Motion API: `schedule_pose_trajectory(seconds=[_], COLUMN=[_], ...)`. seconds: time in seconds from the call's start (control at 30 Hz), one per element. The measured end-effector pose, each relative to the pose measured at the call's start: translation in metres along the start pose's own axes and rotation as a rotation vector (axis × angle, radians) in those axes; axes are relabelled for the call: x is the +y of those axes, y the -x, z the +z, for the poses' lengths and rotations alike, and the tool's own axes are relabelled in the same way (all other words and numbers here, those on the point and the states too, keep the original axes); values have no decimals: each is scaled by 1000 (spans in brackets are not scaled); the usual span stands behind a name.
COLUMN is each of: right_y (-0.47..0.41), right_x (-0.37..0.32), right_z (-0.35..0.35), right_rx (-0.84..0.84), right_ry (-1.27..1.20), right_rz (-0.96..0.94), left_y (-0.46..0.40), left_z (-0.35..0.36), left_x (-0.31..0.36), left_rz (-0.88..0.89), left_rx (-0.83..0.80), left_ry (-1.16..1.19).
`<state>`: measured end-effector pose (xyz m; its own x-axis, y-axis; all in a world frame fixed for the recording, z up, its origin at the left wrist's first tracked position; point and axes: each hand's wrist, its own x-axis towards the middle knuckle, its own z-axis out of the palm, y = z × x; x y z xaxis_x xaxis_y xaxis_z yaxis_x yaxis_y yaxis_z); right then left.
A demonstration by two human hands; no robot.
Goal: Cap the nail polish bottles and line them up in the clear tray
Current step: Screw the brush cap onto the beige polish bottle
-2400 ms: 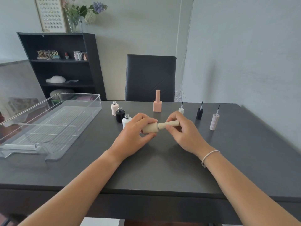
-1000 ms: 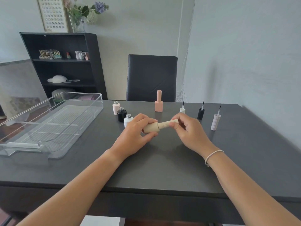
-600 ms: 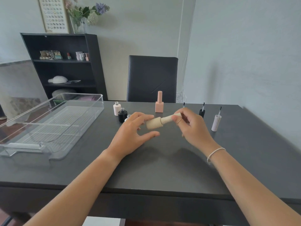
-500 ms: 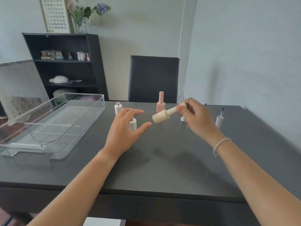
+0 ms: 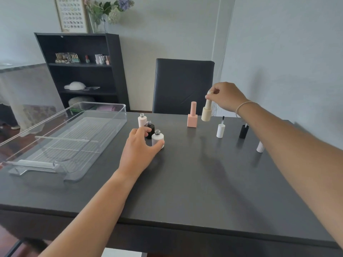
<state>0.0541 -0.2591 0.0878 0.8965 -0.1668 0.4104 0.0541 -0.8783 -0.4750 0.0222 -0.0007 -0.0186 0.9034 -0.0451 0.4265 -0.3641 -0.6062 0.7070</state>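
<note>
Head view: best to lower the capped beige bottle [image 5: 206, 113] straight down beside the capped pink bottle [image 5: 192, 115] near the table's [image 5: 185, 182] far edge, base flat first, before loosening the pinch. Right hand [image 5: 225, 97] pinching that beige bottle by its cap, hanging clear of the surface, long axis near vertical, cap up and base down; left hand [image 5: 140, 147] loosely spread around the open white bottle [image 5: 157, 139], thumb touching its base, full grip unclear, well short of the clear tray [image 5: 61, 140] at the left edge.
</note>
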Motion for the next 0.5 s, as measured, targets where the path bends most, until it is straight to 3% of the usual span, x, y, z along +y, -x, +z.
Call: schedule_pose_trajectory(seconds=[0.5], right_y=[-13], right_x=[2], right_z=[24], right_rx=[-91], right_ry=[196], right_rz=[74], left_y=[-3], left_z=[1], left_x=[-3], left_rz=[20], left_rx=[-70], left_ry=[-22])
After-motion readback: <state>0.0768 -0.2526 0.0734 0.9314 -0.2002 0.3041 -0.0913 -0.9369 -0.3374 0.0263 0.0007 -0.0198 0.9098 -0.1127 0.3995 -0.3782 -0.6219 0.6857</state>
